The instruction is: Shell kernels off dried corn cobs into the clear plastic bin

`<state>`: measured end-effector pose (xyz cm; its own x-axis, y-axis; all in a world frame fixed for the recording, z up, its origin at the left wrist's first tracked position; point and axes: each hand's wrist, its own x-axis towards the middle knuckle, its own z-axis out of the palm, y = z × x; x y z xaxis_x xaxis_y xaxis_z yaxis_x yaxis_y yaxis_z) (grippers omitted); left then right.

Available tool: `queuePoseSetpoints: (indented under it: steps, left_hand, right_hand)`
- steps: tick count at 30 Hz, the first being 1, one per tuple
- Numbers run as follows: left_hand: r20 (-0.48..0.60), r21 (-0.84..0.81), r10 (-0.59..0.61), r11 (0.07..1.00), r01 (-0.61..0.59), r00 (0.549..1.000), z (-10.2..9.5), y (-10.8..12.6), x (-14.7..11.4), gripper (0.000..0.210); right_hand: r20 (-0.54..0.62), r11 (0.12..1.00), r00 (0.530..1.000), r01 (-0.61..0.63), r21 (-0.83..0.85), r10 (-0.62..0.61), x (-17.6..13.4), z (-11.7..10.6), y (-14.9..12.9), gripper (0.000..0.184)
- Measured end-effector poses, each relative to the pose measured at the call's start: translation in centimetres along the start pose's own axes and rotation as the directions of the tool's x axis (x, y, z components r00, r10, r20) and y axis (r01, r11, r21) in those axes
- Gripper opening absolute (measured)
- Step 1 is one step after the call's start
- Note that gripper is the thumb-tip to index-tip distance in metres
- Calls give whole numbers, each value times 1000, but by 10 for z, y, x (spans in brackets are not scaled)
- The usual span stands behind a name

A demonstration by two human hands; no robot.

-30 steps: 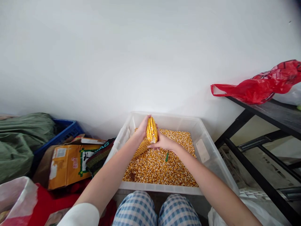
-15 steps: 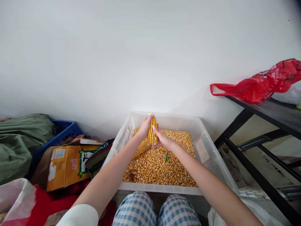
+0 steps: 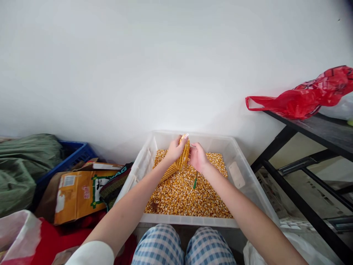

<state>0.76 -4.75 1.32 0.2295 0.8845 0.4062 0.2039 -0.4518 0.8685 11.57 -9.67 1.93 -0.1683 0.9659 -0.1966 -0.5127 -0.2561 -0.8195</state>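
An ear of corn is gripped by my left hand, its fingers round the upper part and its lower end tilted toward me. Just right of the ear is my right hand, palm turned toward it, fingers loosely curled apart and fingertips close to the kernels; I cannot tell if they touch. Behind my left wrist another ear of corn lies on the heap of loose kernels. All this is in or above a clear plastic bin. A thin green-handled tool sticks up from the kernels below my right hand.
On the left are a torn orange cardboard box, a blue crate and green cloth. A black metal rack stands close on the right, with a red plastic bag on top. The white wall rises behind the bin.
My right hand has come off the ear's lower part and moved right, its fingers opening. My left hand has shifted slightly right with the ear, which has turned a little.
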Motion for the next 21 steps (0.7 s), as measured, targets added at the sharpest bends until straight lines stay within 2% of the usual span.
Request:
queuePoseSetpoints:
  steps: [7,13,21]
  left_hand:
    - [108,306,130,939,-158,986,-1,-8,-5,33]
    - [166,504,83,849,-157,983,2,-11,-6,40]
    - [213,609,63,772,-182,975,6,-14,-8,46]
  right_hand:
    - [-42,997,998,-48,54,50,6,-10,-5,18]
    - [-121,995,989,-86,43,91,8,-9,0,12]
    - [-125,993,986,-101,61,109,11,-10,0,11]
